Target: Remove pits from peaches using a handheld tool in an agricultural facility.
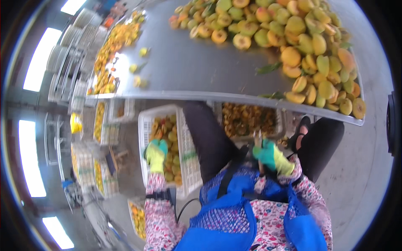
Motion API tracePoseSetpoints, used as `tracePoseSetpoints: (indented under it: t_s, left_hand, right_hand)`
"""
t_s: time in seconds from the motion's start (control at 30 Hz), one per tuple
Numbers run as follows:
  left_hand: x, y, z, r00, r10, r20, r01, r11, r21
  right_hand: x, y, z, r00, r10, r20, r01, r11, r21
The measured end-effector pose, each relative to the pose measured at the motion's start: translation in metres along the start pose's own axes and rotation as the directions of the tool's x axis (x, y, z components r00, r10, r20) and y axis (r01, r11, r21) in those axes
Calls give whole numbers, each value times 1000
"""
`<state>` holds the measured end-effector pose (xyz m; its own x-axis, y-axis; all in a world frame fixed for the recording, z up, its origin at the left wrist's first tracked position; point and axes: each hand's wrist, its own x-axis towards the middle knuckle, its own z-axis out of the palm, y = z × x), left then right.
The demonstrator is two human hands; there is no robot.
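My left hand (156, 155), in a green and yellow glove, hangs over a white slatted crate (144, 125) of cut yellow-orange fruit on my left, with nothing visible in its fingers. My right hand (273, 157), gloved the same way, is closed over my lap around a small pale object (257, 137) that sticks up from the fingers; I cannot tell what it is. Just beyond that hand stands a second crate (281, 121) holding darker brownish fruit pieces. Both sleeves are floral, and a blue apron (228, 217) covers my front.
A steel table (188, 67) runs across in front of me, with a big heap of whole yellow, green and orange fruit (310, 46) at its right and far end. Cut fruit (113, 46) lies along its left edge. Stacked crates (90, 167) line the floor at left.
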<state>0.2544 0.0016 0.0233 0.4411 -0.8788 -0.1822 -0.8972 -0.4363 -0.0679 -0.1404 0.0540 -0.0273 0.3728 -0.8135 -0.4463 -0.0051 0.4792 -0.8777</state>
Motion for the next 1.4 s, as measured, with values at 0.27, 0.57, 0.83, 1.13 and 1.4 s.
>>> tracePoseSetpoints:
  t_s: [0.27,0.57,0.83,1.13,1.4]
  left_hand:
    - [60,221,-29,454,542,-707,-818,568,-90]
    - [128,406,-10,745,593,-306,-667,669,-327]
    - [24,298,-40,544,834,94,310,-96,-946]
    - [-62,252,-18,591,797,-119,113,-228,-967]
    - [-82,241,-2,770,636,-57,175,-296,-939]
  right_hand:
    - [-15,-49,5,975,189,-114,-211,949,-234]
    - [-16,-29,1,931,-106,-349,22,972,-235]
    - [-17,-85,-24,900,-227,-371,253,967,22]
    - [-11,-85,-13,681,-669,-296,187,550,-814]
    - [-23,-37,18,653,-750,-102,364,429,-827]
